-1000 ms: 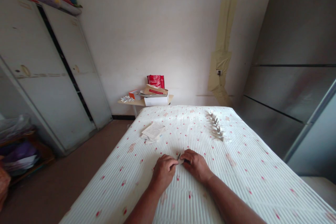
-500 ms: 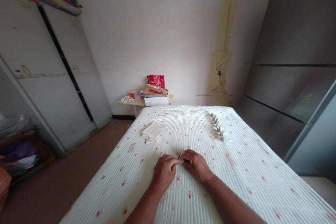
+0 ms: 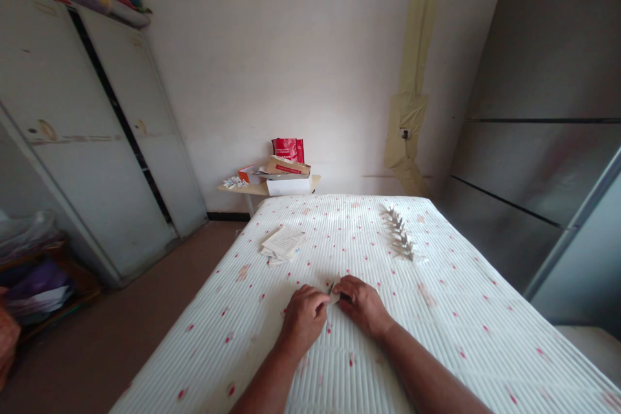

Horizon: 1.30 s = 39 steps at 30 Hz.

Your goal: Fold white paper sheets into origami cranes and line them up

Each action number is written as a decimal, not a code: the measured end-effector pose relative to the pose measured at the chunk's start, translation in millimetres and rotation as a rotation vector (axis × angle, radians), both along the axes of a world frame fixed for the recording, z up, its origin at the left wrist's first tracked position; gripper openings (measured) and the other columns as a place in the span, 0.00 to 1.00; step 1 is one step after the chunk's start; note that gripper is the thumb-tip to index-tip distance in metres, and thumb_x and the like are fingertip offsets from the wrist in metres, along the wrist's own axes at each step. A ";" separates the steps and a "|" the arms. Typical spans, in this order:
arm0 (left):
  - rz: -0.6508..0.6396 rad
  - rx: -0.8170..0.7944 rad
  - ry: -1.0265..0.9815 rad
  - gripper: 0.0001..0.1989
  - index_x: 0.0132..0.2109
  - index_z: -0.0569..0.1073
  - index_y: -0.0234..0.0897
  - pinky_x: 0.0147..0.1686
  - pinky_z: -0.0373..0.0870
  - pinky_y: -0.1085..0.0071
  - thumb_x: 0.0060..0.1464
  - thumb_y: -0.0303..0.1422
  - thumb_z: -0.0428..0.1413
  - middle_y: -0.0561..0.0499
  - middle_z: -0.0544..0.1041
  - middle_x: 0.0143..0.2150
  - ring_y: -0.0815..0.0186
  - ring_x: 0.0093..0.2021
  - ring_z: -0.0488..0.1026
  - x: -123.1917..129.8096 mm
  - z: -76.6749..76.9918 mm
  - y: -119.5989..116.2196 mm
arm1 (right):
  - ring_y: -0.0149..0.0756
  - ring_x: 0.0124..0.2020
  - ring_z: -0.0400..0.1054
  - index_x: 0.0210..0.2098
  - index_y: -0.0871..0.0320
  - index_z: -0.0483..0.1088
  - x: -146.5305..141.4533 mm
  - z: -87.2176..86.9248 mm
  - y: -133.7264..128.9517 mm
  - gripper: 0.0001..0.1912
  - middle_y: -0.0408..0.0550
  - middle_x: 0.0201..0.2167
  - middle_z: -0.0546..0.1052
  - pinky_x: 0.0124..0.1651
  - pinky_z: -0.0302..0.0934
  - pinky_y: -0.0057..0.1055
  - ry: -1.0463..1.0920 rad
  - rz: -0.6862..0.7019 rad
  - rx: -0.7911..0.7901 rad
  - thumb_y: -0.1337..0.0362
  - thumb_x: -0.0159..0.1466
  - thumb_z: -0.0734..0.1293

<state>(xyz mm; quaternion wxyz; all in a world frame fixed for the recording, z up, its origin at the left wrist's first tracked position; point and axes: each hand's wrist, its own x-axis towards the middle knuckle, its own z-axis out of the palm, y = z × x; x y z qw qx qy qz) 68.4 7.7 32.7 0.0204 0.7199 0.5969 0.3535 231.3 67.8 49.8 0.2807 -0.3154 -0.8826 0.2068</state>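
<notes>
Between my two hands is a small folded piece of paper [image 3: 334,298], mostly covered by the fingers. My left hand [image 3: 305,312] pinches its left side, and my right hand [image 3: 363,303] pinches the right side. A dark sliver shows by the right fingers; I cannot tell what it is. Beyond my left hand lies a loose stack of printed paper sheets [image 3: 284,242]. To the far right a row of several folded paper figures [image 3: 400,231], shaped like cranes with pointed tips, stretches away from me.
Everything lies on a white ribbed cover with red dots [image 3: 349,362]. Past its far edge, a small table [image 3: 252,189] bears boxes [image 3: 289,187], a red bag [image 3: 288,150] and a white pile. Grey cabinets [image 3: 97,136] stand left, a large grey appliance-like unit [image 3: 528,162] right.
The fingers shift very slightly on the folded paper, and a little more of its pale surface shows between them. All else stays in place.
</notes>
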 end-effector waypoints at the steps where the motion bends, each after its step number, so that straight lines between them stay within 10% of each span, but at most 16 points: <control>1: 0.003 0.000 0.000 0.13 0.33 0.76 0.38 0.37 0.65 0.69 0.43 0.18 0.51 0.51 0.76 0.30 0.65 0.34 0.69 0.2 0.4 -0.1 | 0.32 0.37 0.67 0.36 0.56 0.70 0.0 0.2 0.0 0.16 0.45 0.34 0.72 0.39 0.59 0.25 -0.002 -0.001 0.000 0.78 0.51 0.60; 39: 0.016 0.025 0.256 0.13 0.34 0.74 0.38 0.35 0.59 0.66 0.48 0.19 0.49 0.49 0.74 0.29 0.63 0.35 0.68 5.3 7.4 -4.2 | 0.33 0.38 0.67 0.34 0.56 0.70 -1.8 0.1 -0.5 0.12 0.46 0.32 0.73 0.41 0.60 0.27 0.032 0.027 0.045 0.76 0.54 0.62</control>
